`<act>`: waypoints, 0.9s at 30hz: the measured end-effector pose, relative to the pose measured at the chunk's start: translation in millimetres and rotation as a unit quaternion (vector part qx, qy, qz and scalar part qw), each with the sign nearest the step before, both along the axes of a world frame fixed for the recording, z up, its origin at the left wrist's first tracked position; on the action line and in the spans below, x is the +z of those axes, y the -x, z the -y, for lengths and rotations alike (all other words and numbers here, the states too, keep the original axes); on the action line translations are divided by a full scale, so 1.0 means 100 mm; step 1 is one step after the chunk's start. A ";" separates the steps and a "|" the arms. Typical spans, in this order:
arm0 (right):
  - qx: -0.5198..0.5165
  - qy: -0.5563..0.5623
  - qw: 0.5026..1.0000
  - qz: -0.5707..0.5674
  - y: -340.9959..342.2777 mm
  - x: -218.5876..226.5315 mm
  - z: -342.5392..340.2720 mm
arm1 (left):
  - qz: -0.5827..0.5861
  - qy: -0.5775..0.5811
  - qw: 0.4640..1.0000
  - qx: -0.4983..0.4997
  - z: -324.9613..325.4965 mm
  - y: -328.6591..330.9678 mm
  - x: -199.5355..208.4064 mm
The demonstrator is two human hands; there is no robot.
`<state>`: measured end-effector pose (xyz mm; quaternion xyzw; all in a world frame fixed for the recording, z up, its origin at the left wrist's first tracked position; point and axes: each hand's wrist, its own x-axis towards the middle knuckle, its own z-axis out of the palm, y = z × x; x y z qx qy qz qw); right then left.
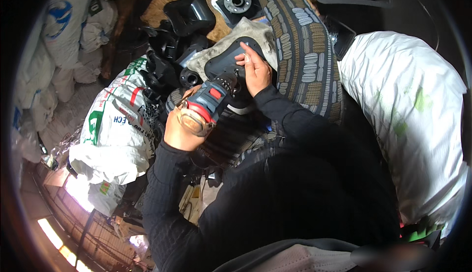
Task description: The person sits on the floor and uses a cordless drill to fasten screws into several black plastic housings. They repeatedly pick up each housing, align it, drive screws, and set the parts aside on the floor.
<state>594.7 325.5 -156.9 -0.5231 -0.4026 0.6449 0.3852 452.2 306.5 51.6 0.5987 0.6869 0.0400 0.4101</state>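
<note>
My left hand (181,130) is closed around a cordless drill (207,101) in grey-blue with red parts. Its chuck (227,82) points away from me, toward the near end of a dark, rounded plastic part (222,63). That part lies on a crumpled grey-beige cloth (197,64). My right hand (256,73) rests at the right side of the part, fingers stretched out and partly apart. The drill's tip and its contact with the part are hard to make out.
Loose black plastic pieces (162,58) pile up at the left. Beyond the cloth stand a black moulded cover (191,15) and a part with a round metal flange (238,1). Patterned fabric (307,50) runs along the right. Full white sacks (403,95) flank both sides.
</note>
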 end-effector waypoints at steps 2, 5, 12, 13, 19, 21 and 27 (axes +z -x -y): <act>-0.032 0.070 0.994 -0.081 -0.06 -0.02 -0.03 | -0.040 -0.049 0.997 -0.044 0.29 0.07 -0.02; 0.007 0.245 0.951 -0.188 -0.45 0.20 -0.15 | -0.049 -0.117 0.990 -0.057 0.59 -0.03 0.09; 0.011 0.376 0.796 -0.475 -0.81 0.74 0.13 | -0.112 -0.194 0.964 -0.140 1.14 -0.33 0.20; 0.006 0.384 0.793 -0.474 -0.79 0.81 0.17 | -0.107 -0.194 0.966 -0.132 1.15 -0.36 0.22; 0.019 0.384 0.800 -0.460 -0.77 0.97 0.31 | -0.110 -0.199 0.966 -0.121 1.24 -0.40 0.20; 0.016 0.379 0.806 -0.454 -0.79 0.94 0.32 | -0.110 -0.158 0.973 -0.128 1.27 -0.39 0.21; 0.011 0.383 0.808 -0.447 -0.78 0.93 0.35 | -0.110 -0.223 0.961 -0.118 1.23 -0.39 0.21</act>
